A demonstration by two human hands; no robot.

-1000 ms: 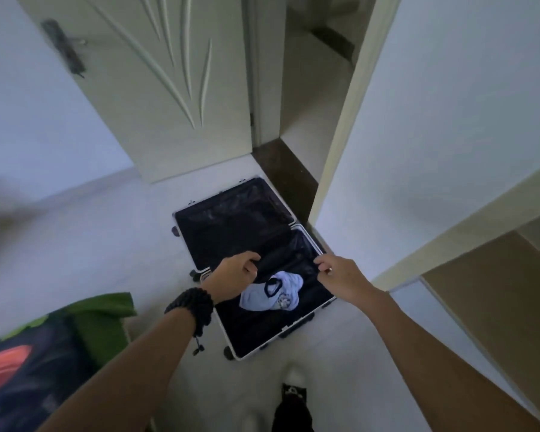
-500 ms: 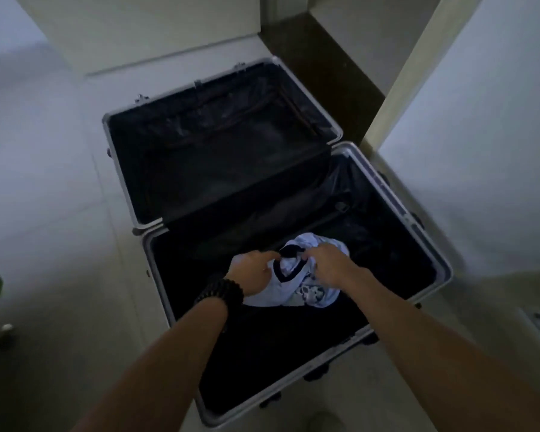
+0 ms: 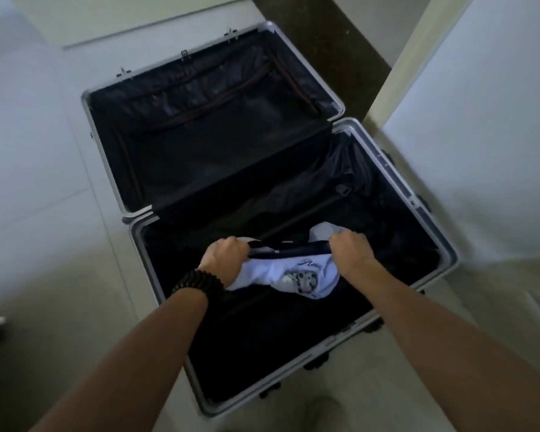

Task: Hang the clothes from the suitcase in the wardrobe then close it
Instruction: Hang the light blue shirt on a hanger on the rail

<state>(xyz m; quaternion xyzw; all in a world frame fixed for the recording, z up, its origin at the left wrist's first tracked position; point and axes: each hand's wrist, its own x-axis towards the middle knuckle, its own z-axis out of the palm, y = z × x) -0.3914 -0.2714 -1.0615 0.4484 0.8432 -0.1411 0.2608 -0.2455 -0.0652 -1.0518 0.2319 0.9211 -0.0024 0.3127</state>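
My left hand [image 3: 223, 261] and right hand [image 3: 353, 252] each clench an end of the white shirt [image 3: 289, 272], fingers curled round its dark collar. It sits inside the near half of the open suitcase [image 3: 446, 244] on the floor [image 3: 44, 213].

No legible text found. The pale shirt [image 3: 281, 269] carries a short dark script line above a mottled printed graphic on its front; the lettering is too small and blurred to read. No labels, brands or numbers discernible elsewhere.
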